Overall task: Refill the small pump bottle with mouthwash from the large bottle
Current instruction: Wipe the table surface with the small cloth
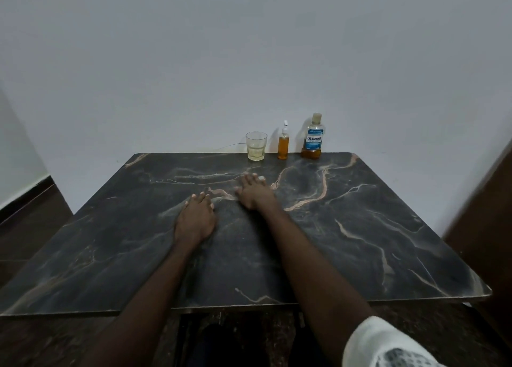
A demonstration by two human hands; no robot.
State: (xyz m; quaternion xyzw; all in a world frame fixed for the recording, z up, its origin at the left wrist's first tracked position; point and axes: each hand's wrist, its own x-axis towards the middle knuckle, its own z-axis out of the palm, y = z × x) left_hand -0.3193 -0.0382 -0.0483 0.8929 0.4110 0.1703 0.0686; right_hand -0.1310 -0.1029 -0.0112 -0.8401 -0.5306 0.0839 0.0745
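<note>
The small pump bottle [283, 145] stands upright at the table's far edge, filled with amber liquid, its white pump head on top. To its right stands the large mouthwash bottle [313, 138], blue label, cap on, with only a low band of amber liquid at its base. My left hand [196, 218] lies flat, palm down, on the dark marble table [388, 228] near the middle. My right hand [253, 190] lies flat a little farther forward and to the right. Both hands hold nothing and are well short of the bottles.
A clear glass tumbler [256, 146] with a little pale liquid stands left of the pump bottle. A white wall rises directly behind the table's far edge. A dark wooden panel [487, 214] stands at the right. Dark floor lies to the left.
</note>
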